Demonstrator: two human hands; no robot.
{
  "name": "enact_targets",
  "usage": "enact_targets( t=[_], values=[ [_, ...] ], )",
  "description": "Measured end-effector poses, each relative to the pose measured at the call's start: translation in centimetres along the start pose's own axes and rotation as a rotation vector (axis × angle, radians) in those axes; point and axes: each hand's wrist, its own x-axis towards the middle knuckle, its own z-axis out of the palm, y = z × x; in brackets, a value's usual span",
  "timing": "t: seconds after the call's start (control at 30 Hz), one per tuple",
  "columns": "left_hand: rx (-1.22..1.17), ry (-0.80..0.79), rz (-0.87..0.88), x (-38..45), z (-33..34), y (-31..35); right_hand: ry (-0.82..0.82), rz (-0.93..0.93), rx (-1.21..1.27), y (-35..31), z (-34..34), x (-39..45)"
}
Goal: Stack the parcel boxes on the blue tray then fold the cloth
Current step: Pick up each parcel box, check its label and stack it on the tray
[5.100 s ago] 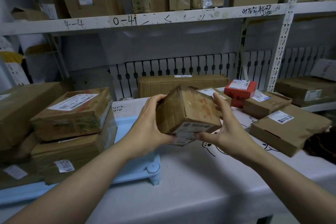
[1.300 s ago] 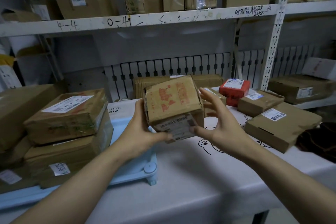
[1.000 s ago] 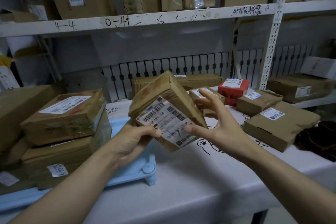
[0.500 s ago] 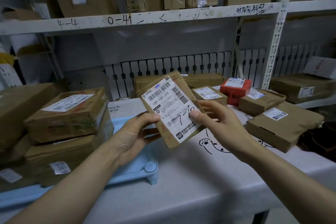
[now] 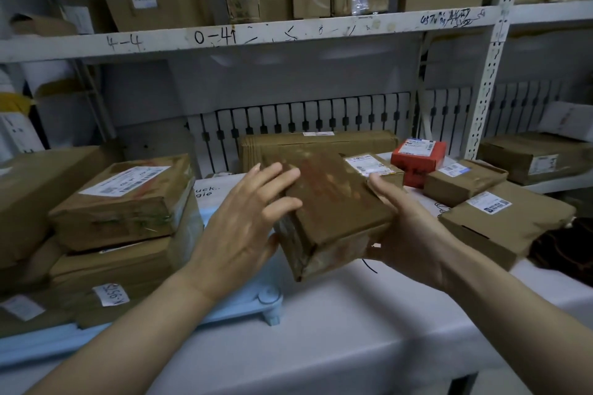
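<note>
Brown cardboard at the centre of the head view: a small parcel box (image 5: pixel 330 215), tilted, held above the table between two bare hands. Left hand (image 5: pixel 244 228) flat against the box's left side, fingers (image 5: pixel 272 176) straight and spread over its top edge, pressing rather than curling. Right hand (image 5: pixel 407 234) cupped under and around the right end, thumb up along the side, gripping the box. Below and left of the box, a light blue tray (image 5: pixel 244 308) on the pale cloth (image 5: pixel 337 330) covering the table, its near corner with a round foot showing at lower centre. On the tray, at the left of the frame, a stack of parcels: a taped box with a white label (image 5: pixel 125 199) resting on a larger flat box (image 5: pixel 118 266). At the right of the frame, more parcels lying on the cloth: a red box (image 5: pixel 420 157), a long carton (image 5: pixel 317 144) behind the held box, a flat brown box (image 5: pixel 503 218) near the right edge. Across the top, a white metal shelf (image 5: pixel 288 35) with handwritten marks, cartons standing on it.
</note>
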Motion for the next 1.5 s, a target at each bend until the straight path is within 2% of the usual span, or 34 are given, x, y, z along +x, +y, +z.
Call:
enact_targets(
  t=[0.23,0.3,0.37,0.4,0.47,0.53,0.6,0.63,0.7,0.83,0.93,1.0,1.17,1.23,1.4,1.5],
  values=[
    [0.066,0.061,0.039,-0.5,0.0,-0.2,0.010,-0.070,0.002,-0.2,0.5,-0.2],
    [0.048,0.044,0.019,-0.4,-0.1,-0.2,0.013,-0.089,-0.008,-0.2,0.5,-0.1],
    [0.000,0.018,-0.075,0.0,-0.7,0.2,0.007,-0.121,-0.021,-0.2,0.2,0.1],
    [-0.048,0.006,-0.180,0.4,-1.0,0.5,0.011,-0.145,-0.032,-0.4,0.2,0.1],
    [-0.252,-0.009,-0.513,1.7,-2.0,1.3,0.016,-0.216,-0.092,-0.7,0.2,0.1],
    [-0.580,0.017,-0.892,3.3,-2.7,1.7,-0.001,-0.295,-0.182,-0.9,0.6,0.0],
    [-0.863,0.020,-1.196,4.6,-3.3,1.5,-0.039,-0.346,-0.220,-1.1,1.3,0.1],
    [-0.933,-0.006,-1.278,5.0,-3.6,1.4,-0.052,-0.358,-0.224,-1.2,1.7,0.0],
    [-0.978,-0.069,-1.334,5.3,-4.4,1.3,-0.080,-0.350,-0.231,-1.4,2.4,0.1],
    [-1.009,-0.103,-1.335,4.5,-5.8,1.0,-0.074,-0.313,-0.251,-1.8,4.2,0.4],
    [-1.041,-0.051,-1.301,3.7,-7.1,0.4,-0.021,-0.300,-0.220,-2.5,6.5,1.1],
    [-0.979,-0.006,-1.273,2.9,-8.5,0.0,-0.008,-0.283,-0.178,-3.1,8.8,1.9],
    [-0.575,0.148,-1.252,-0.8,-12.9,-1.1,-0.008,-0.190,-0.148,-4.3,16.1,4.4],
    [-0.344,0.087,-1.140,-2.9,-14.0,-1.6,-0.034,-0.147,-0.202,-4.5,18.7,5.2],
    [0.236,-0.181,-0.835,-7.6,-15.8,-3.3,-0.047,-0.116,-0.346,-4.8,24.4,7.0],
    [0.443,-0.303,-0.757,-9.2,-15.9,-3.9,-0.063,-0.116,-0.490,-4.6,26.5,8.0]
  ],
)
